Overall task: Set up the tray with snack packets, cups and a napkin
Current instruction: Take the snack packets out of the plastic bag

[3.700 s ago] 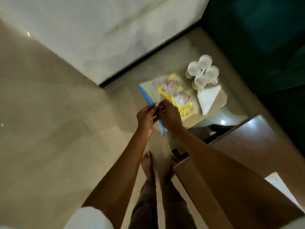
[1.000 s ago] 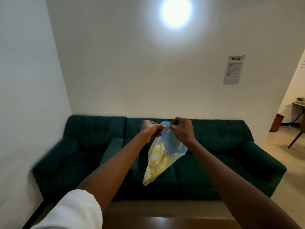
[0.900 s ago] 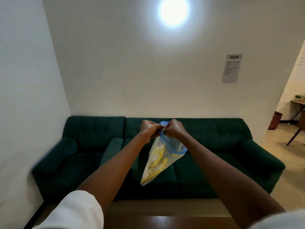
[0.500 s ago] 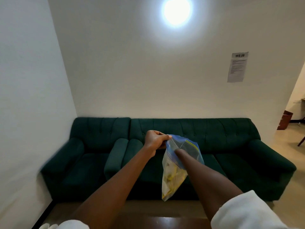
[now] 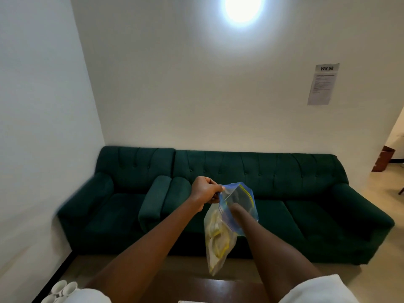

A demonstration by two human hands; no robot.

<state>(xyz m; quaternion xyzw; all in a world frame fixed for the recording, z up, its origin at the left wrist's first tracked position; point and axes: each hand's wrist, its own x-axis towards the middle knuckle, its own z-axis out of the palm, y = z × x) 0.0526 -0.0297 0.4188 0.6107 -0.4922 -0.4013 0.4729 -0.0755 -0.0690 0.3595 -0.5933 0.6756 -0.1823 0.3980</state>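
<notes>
Ahead, left hand (image 5: 205,193) at bag (image 5: 219,242) mouth.

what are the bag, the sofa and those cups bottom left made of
Bag: thin clear plastic film, glossy, with a blue zip strip; yellow packets show through it. Sofa: dark green, matte, velvet-like fabric with a button-tufted back. Cups: smooth white, perhaps ceramic or plastic; too little shows to tell.
</notes>
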